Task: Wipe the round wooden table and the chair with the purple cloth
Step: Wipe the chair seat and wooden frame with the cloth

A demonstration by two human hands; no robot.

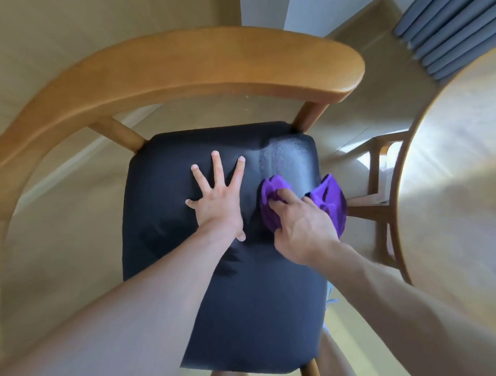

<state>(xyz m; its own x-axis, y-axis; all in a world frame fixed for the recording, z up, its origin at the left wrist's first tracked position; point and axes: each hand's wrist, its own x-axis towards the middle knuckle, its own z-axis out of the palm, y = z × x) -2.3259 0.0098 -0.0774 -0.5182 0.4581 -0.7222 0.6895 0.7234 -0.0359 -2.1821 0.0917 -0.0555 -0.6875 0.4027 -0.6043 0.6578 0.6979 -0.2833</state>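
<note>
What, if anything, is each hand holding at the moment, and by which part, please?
The right hand grips the purple cloth around its bunched middle, on the chair seat. The left hand holds nothing; its fingers are spread flat on the seat.

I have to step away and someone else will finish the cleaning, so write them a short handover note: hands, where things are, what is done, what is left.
Left hand: open, fingers spread, pressing flat on the black chair seat.
Right hand: grips the purple cloth, bunched, on the seat's right side by its edge.
Done: a pale wiped streak shows on the seat's far right corner.
Left: the rest of the seat and the curved wooden backrest. The round wooden table stands to the right; whether it has been wiped cannot be told.
</note>
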